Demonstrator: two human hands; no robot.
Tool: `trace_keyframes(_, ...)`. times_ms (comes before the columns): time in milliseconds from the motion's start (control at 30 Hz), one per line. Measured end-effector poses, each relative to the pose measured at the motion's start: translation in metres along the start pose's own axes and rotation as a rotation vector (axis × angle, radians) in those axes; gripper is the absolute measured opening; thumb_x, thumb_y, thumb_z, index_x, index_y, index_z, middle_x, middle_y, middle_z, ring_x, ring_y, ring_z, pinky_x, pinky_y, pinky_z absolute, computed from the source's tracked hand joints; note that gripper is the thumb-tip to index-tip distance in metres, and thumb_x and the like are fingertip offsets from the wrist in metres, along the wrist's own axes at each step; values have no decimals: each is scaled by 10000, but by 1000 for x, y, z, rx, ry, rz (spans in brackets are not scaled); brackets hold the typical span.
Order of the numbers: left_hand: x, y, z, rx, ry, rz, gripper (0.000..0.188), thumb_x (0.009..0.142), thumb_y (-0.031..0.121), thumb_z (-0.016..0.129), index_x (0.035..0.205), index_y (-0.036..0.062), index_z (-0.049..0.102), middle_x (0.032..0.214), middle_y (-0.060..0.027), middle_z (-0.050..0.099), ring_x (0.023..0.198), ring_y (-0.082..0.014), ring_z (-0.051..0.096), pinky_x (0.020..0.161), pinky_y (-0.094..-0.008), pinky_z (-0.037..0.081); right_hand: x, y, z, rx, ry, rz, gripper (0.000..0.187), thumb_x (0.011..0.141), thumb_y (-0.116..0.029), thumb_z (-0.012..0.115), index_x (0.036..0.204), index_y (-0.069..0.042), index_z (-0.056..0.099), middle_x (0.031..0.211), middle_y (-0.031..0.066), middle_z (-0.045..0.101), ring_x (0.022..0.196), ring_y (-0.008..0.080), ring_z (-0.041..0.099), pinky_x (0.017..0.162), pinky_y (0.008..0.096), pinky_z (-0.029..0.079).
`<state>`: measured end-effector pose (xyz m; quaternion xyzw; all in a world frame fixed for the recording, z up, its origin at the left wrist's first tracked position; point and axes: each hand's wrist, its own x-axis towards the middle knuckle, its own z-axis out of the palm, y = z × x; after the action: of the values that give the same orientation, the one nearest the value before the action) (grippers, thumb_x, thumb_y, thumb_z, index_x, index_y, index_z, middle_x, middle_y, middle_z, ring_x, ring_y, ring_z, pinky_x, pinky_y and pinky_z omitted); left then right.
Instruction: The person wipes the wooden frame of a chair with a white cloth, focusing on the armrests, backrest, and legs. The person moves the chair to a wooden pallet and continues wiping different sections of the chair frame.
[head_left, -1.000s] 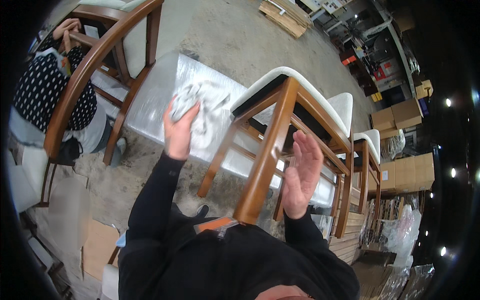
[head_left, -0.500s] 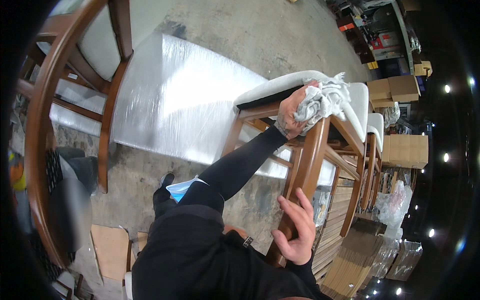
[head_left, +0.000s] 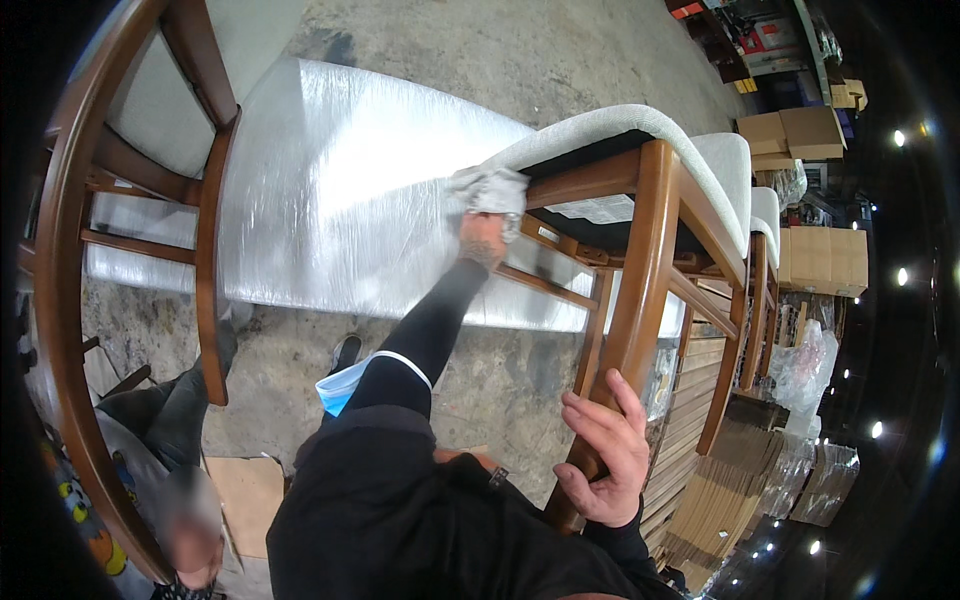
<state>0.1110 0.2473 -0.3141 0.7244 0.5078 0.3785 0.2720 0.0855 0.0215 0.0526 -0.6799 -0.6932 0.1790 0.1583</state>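
My left hand (head_left: 483, 238) is closed round a crumpled white-grey cloth (head_left: 492, 192), held at the far left corner of a wooden chair (head_left: 585, 185) with a pale grey padded seat. The cloth is slightly blurred and hides most of the fingers. My right hand (head_left: 612, 455) lies against the lower part of the chair's thick brown leg (head_left: 645, 250), fingers stretched and thumb apart. A blue face mask (head_left: 342, 388) hangs by its loop on my left forearm.
A long plastic-wrapped panel (head_left: 330, 200) lies beyond my left hand. Another brown wooden chair (head_left: 65, 300) stands at left, with a person (head_left: 170, 420) low behind it. More chairs (head_left: 762, 240), cardboard boxes (head_left: 825, 262) and stacked flat cardboard (head_left: 725, 490) line the right.
My left hand has moved the cloth leftward and slightly down, from the chair's front leg top to its far left corner. My right hand stays on the leg. The view has shifted a little.
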Motion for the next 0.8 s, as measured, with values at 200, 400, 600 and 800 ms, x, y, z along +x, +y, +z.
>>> trace_keyframes(200, 45, -50, -37, 148, -463, -292, 337, 844, 294, 630, 1019, 7, 652, 1022, -236, 691, 1015, -363, 680, 884, -478, 533, -2, 3, 2, 34, 33, -3, 484, 692, -211, 793, 1157, -93, 724, 1217, 73, 696, 1337, 378, 476, 1069, 497, 320)
trace_keyframes(400, 61, -29, -33, -298, 100, -277, 712, 752, 293, 724, 1239, -181, 509, 1343, -371, 477, 1307, -422, 462, 1094, -429, 390, -3, 7, 0, 121, 44, 1, 451, 729, -204, 787, 1162, -95, 725, 1205, 69, 703, 1333, 370, 483, 1068, 492, 327)
trace_keyframes(600, 24, -31, 37, -169, -96, -499, 775, 852, 177, 623, 1411, -214, 255, 1444, -378, 361, 1337, -468, 409, 1158, -428, 330, -4, 9, -1, 128, 36, 9, 427, 752, -224, 783, 1158, -102, 732, 1194, 46, 708, 1341, 360, 478, 1069, 509, 321)
trace_keyframes(800, -14, -61, 8, 3, -376, -240, 684, 888, 213, 592, 1423, -128, 335, 1417, -307, 438, 1301, -412, 470, 1132, -382, 356, -4, 11, -2, 147, 25, 12, 433, 748, -224, 787, 1162, -112, 734, 1198, 29, 707, 1345, 350, 479, 1068, 521, 318)
